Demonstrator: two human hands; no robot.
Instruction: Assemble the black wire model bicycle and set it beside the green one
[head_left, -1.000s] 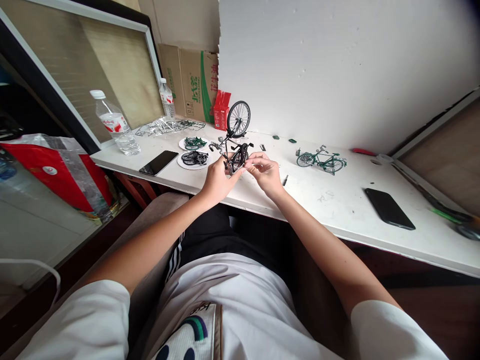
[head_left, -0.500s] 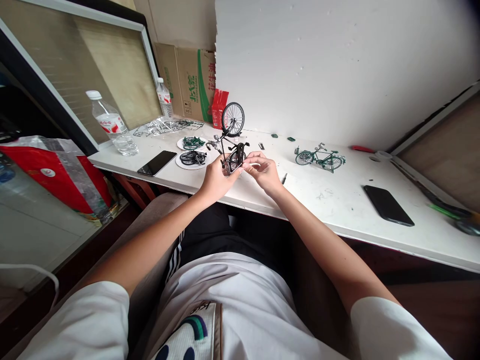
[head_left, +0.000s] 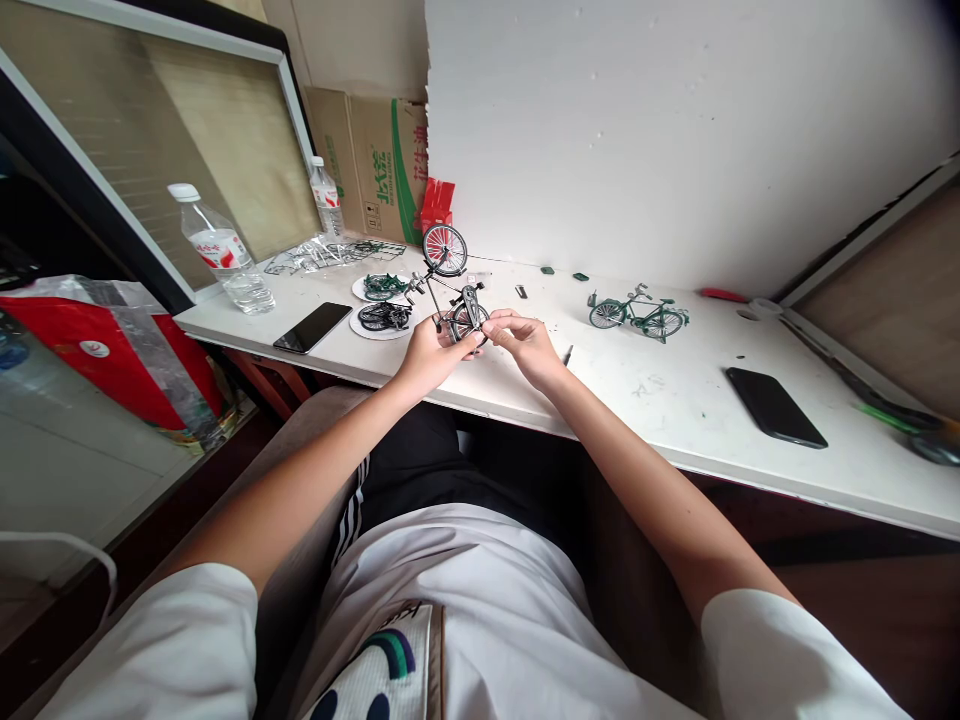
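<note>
A small black model bicycle (head_left: 445,250) is held up over the front of the table, one wheel high and the other low between my hands. My left hand (head_left: 431,352) grips it around the lower wheel. The fingers of my right hand (head_left: 525,345) are pinched at the right side of that wheel; whether they hold a small part is too small to tell. A green model bicycle (head_left: 637,315) stands on the table to the right. Left of my hands, two white plates carry green parts (head_left: 385,287) and black parts (head_left: 384,316).
On the white table (head_left: 622,400) lie a phone (head_left: 313,327) at left and a black phone (head_left: 777,407) at right. Two water bottles (head_left: 225,255), (head_left: 326,195) stand at the left. A cardboard box (head_left: 375,160) and a red box (head_left: 437,205) are at the back.
The black bicycle has turned and tilted, its upper wheel now further left and lower. Both hands have stayed close to it, with slight shifts.
</note>
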